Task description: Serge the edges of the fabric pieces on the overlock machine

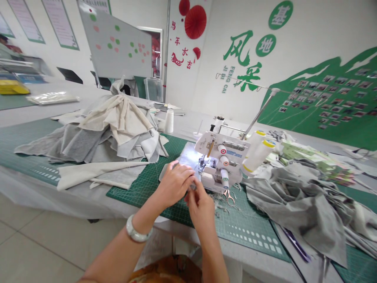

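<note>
From my head view, my left hand [176, 182] lies over the near edge of the brightly lit cloth [188, 155], fingers together and nearly straight, thumb hidden. My right hand [202, 202] is just beside it, fingers bent inward; I cannot tell whether either hand pinches anything. The cloth lies at the needle side of the sewing machine [225, 159], where glare blurs the details. I count four dials [224, 160] on its front, two yellow-topped thread cones [260, 151] beside it, one white cone [169, 122] across the mat, and one pair of scissors [229, 197], partly hidden. The machine's blue label [234, 153] is too small to read; the wall lettering [228, 78] says "FENG CAI" and "JI DI".
</note>
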Demonstrator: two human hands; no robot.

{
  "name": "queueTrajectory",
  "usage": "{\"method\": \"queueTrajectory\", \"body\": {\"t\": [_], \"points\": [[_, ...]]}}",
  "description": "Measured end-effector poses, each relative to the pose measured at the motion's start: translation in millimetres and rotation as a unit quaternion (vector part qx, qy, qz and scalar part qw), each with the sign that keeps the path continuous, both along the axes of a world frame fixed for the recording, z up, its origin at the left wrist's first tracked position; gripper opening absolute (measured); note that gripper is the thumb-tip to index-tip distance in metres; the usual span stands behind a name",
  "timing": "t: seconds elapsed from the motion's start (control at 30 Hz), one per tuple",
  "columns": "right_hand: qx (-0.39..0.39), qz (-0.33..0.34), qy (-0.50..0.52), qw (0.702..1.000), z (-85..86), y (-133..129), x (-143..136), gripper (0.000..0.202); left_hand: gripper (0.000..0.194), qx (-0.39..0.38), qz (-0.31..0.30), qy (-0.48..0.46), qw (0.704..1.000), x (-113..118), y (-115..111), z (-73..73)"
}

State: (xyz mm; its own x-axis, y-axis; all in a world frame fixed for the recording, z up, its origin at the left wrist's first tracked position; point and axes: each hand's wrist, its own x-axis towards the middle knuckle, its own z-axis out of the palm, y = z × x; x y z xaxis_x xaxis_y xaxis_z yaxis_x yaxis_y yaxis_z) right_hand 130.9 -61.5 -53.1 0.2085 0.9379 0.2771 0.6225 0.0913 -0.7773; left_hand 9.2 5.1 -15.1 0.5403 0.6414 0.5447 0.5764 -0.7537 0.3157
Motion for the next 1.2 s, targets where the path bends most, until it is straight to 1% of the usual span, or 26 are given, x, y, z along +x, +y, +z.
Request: {"method": "queueTrajectory", "body": {"t": [0.07, 0.17, 0.4, 0.63, 0.9, 1.2], "points": [[-0.010, -0.012, -0.034, 0.999, 0.2, 1, -1, 0.042, 0.028, -0.005, -0.006, 0.010, 1.000, 0, 0, -1.2], [-0.017, -0.027, -0.075, 0.997, 1.9, 2, -3, 0.043, 0.031, 0.001, 0.011, 0.027, 1.000, -1, 2, -4.5], [-0.038, -0.041, -0.136, 0.989, 7.3, 3, -8, 0.047, 0.030, 0.016, 0.029, 0.045, 0.998, -3, 8, -10.1], [-0.059, -0.051, -0.165, 0.983, 11.3, 6, -10, 0.049, 0.032, 0.002, 0.038, 0.050, 0.998, -3, 9, -9.1], [-0.093, -0.054, -0.183, 0.977, 15.5, 9, -12, 0.051, 0.034, 0.012, 0.053, 0.059, 0.997, -1, 10, -9.6], [-0.108, -0.058, -0.219, 0.968, 23.6, 10, -13, 0.051, 0.035, 0.027, 0.102, 0.088, 0.991, 3, 4, -5.5]]}}
